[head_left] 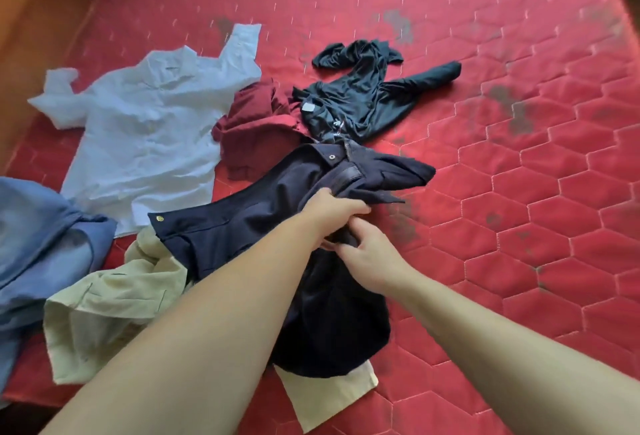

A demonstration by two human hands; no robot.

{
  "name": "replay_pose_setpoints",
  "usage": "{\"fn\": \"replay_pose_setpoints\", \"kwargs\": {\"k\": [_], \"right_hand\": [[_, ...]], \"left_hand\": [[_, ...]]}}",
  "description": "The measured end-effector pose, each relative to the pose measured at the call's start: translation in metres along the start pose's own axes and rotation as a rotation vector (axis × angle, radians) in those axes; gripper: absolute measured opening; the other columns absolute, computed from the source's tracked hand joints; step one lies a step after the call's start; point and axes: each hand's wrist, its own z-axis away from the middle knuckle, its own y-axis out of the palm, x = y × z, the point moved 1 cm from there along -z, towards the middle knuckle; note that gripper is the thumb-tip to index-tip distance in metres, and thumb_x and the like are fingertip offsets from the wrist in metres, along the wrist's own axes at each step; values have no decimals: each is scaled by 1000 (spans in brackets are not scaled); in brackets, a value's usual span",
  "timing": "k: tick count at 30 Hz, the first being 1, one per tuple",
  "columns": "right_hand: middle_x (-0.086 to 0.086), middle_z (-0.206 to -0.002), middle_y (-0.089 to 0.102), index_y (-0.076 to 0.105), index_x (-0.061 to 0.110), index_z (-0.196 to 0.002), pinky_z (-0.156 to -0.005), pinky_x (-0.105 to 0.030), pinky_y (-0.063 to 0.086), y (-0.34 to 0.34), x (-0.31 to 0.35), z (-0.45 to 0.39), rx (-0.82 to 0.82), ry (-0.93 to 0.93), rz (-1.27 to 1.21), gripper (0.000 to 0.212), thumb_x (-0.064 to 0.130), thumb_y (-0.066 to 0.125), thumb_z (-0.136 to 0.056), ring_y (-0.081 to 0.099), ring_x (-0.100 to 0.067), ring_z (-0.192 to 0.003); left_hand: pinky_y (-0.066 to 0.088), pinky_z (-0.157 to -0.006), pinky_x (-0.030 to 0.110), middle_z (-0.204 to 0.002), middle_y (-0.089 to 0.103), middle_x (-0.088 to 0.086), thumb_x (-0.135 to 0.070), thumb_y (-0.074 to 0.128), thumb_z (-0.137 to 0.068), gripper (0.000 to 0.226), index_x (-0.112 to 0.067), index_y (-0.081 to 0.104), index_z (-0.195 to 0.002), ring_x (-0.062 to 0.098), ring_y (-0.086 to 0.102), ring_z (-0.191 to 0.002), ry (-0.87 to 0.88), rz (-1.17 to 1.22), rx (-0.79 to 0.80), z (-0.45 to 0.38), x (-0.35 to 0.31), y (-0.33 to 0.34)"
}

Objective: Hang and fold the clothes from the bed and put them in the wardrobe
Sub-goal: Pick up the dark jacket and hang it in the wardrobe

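Left hand [332,207], arm extended, fingers curled gripping navy trousers [263,216] at mid-bed. Right hand [370,258] pinches the same cloth just beside it. Red quilted mattress [519,192] beneath; wooden bed frame [38,18] at left.

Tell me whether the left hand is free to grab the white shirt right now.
Probably not: the left hand grips the navy trousers, as does the right hand. The white shirt lies uncovered to its left, so letting go first would do.
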Motion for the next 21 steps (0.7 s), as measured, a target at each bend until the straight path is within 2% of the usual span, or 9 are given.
{"fn": "replay_pose_setpoints", "kwargs": {"k": [3,5,8,11,13,15,17,19,21], "right_hand": [[3,-99,69,61,27,-112,-83,-38,52,-16,44,23,60,-114,71,38,13,49,-79,64,-21,-90],[7,-97,70,56,36,-123,-81,-32,54,-31,75,39,102,-148,10,45,19,56,-82,67,-17,-86],[9,-78,62,46,46,-132,-62,-22,48,-65,123,56,194,-144,7,50,34,66,-88,58,-8,-62],[6,-74,64,65,29,-101,-67,-29,50,-106,165,60,47,-161,40,13,31,67,-88,64,-15,-68],[5,-79,66,66,22,-86,-72,-29,48,-131,183,60,-156,-159,185,10,30,71,-83,64,-19,-78],[3,-108,62,62,23,-111,-86,-27,46,-148,190,63,-209,-128,376,42,40,77,-75,59,-17,-101],[-1,-139,39,34,28,-145,-107,-34,37,-149,191,67,-85,-74,531,102,57,80,-58,42,-21,-130],[4,-148,32,23,40,-147,-110,-43,35,-136,194,68,-41,-76,588,122,71,74,-40,35,-23,-136],[13,-118,55,47,52,-115,-92,-34,46,-117,200,61,-15,-175,459,75,65,76,-47,53,-16,-113]], "left_hand": [[61,-58,39,-80,60,12,1,54,-83,12,-7,62,-87,24,60,-67,87,-8,-128,39,-23,-27],[54,-55,31,-72,59,9,1,52,-87,22,-13,62,-73,22,57,-63,188,-15,-226,66,-43,-41],[46,-64,30,-74,62,4,-6,56,-87,21,-16,64,-71,21,58,-70,361,-50,-272,114,-80,-62],[48,-66,30,-75,64,0,-11,57,-92,24,-21,63,-71,19,61,-74,496,-45,-315,169,-117,-86],[53,-72,32,-76,66,-3,-12,57,-95,23,-23,63,-75,19,64,-77,583,20,-316,210,-141,-100],[55,-82,35,-81,68,-3,-10,57,-96,20,-22,65,-81,19,67,-81,701,83,-286,253,-165,-112],[58,-83,31,-84,72,-3,-8,58,-95,18,-21,68,-88,15,70,-80,831,115,-262,297,-185,-121],[58,-71,22,-74,73,-8,-4,57,-95,19,-18,68,-87,7,70,-69,942,155,-234,339,-202,-127],[55,-61,17,-65,71,-11,-1,56,-95,22,-17,66,-84,4,69,-61,1033,176,-241,373,-215,-134]]}}
